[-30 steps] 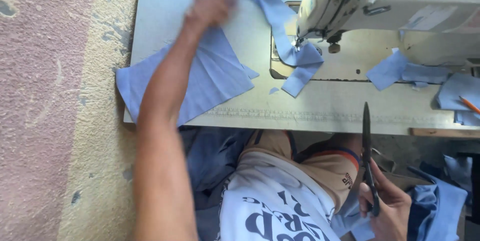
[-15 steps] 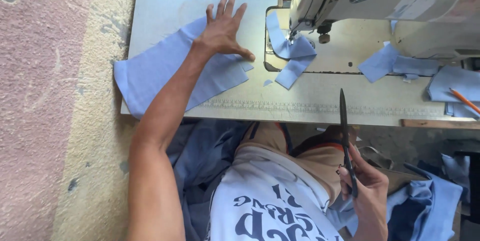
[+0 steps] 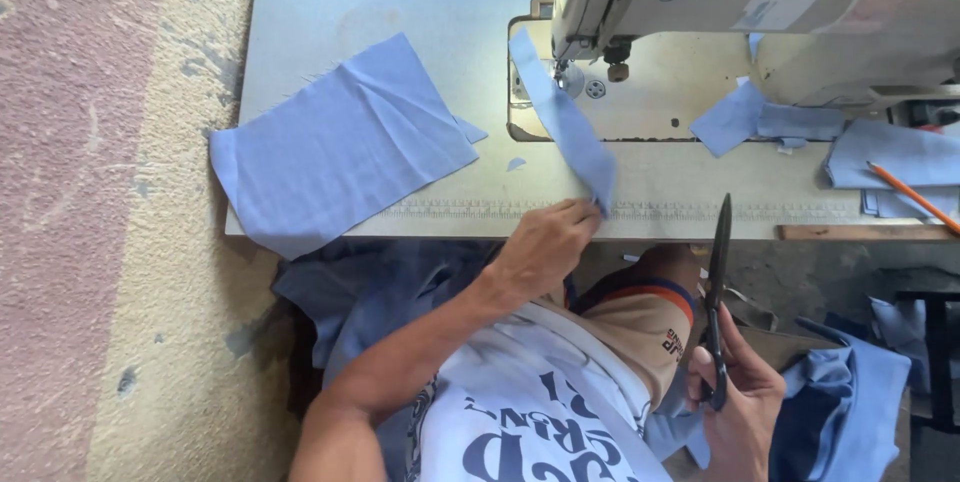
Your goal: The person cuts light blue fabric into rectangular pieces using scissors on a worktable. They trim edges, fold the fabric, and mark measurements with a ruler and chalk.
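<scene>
Two hands show in our view, both belonging to the person seated at the table (image 3: 400, 2). Our left hand (image 3: 545, 242) reaches up to the table's near edge, its grip pinched on the lower end of a narrow strip of light blue woven cloth (image 3: 563, 122); the strip runs up and away from the fingers to the needle area of the cream-white sewing machine (image 3: 760, 12), where its far end lies under the presser foot. Our right hand (image 3: 745, 397) sits lower, over the lap, its fingers closed through the loops of a pair of long dark metal scissors (image 3: 717, 282) — the blades point up toward the table edge and look closed together, well apart from the strip. To the left on the table lies a folded rectangle of the same light blue cloth (image 3: 340, 147), one corner hanging over the near edge. Right of the needle plate lie smaller light blue cloth scraps (image 3: 765, 122), and beside them at the far right an orange pencil (image 3: 912, 197) rests on another blue piece. More blue cloth is bunched in the lap and beside the right knee — we cannot tell how many pieces.
</scene>
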